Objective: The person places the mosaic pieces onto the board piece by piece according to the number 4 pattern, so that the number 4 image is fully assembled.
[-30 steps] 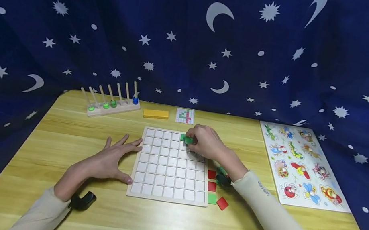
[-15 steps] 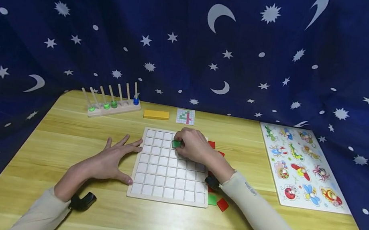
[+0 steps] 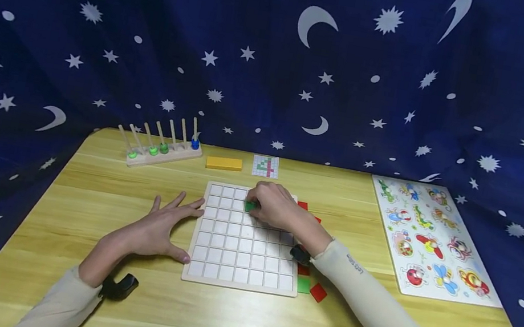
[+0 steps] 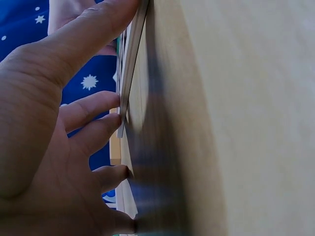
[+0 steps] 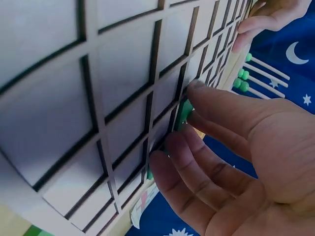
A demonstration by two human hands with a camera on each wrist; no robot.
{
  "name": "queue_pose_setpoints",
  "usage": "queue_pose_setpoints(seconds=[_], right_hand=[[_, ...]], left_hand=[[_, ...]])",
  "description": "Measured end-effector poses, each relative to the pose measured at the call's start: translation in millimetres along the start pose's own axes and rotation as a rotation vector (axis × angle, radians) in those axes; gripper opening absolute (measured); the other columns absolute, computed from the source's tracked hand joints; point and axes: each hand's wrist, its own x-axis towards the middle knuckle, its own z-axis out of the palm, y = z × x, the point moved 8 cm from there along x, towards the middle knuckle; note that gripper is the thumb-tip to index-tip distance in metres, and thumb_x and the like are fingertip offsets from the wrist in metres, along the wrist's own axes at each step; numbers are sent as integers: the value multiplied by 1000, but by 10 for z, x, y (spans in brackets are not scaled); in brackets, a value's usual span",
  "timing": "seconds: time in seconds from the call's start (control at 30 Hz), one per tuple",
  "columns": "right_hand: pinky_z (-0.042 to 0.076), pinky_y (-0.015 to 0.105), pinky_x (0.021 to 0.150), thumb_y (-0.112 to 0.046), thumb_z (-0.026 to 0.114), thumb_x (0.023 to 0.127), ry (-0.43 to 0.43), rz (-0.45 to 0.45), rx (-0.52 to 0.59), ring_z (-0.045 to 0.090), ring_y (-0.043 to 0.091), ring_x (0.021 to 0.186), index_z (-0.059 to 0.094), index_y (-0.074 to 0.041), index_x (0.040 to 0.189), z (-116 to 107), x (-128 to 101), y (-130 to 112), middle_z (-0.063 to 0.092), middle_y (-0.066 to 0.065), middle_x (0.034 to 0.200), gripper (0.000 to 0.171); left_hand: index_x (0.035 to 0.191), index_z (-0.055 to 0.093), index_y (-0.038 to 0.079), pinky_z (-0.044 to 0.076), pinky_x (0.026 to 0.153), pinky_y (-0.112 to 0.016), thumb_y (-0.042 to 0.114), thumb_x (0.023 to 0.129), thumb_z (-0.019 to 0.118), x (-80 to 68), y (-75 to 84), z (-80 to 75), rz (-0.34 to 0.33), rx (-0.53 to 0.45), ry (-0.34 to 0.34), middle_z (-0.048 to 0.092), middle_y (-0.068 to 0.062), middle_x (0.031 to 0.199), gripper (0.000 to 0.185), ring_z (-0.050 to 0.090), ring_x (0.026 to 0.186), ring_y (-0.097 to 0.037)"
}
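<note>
Pressing green tile (image 3: 249,206), no legible writing

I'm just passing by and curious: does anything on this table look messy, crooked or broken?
Nothing looks broken or spilled. The white grid board lies square on the table. The only loose scatter is a few red and green tiles beside its right edge, one red tile turned askew. The right hand holds a green tile on the grid.

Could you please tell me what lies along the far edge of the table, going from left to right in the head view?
Peg rack → yellow block → pattern card → animal puzzle board.
</note>
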Motion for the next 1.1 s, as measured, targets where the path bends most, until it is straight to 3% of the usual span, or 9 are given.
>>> queue_pose_setpoints(seconds=[0.2,0.33,0.5,0.73,1.1], right_hand=[[51,33,66,-9,81,84,26,29,7,62,18,81,76,-10,93,-86,-46,35,68,5,92,11],[47,32,63,-6,78,85,55,34,3,59,19,75,74,-8,90,-194,-119,77,68,6,87,7],[52,36,70,-3,75,86,80,71,11,65,24,83,76,-4,101,-333,-291,169,70,10,95,16],[55,37,69,-4,75,86,109,133,11,68,24,83,76,-2,104,-466,-602,372,70,11,96,18],[51,35,65,-4,79,82,51,201,-10,62,18,73,76,-5,100,-373,-903,583,70,5,88,18]], left_hand=[[151,46,14,-11,107,-74,51,64,91,-8,-22,17,-7,1,-3,21,2,165,104,0,151,-38],[151,46,14,-11,107,-74,52,64,91,-10,-28,22,-9,0,0,21,2,165,105,0,151,-38],[151,45,14,-11,107,-73,51,64,91,-5,-24,11,-10,1,-1,20,2,165,105,0,151,-37],[152,44,14,-11,107,-74,51,65,90,5,-8,6,7,0,-3,20,2,165,105,0,151,-38],[151,45,14,-11,107,-74,53,64,90,-4,-35,18,8,-5,4,20,2,165,105,0,151,-38]])
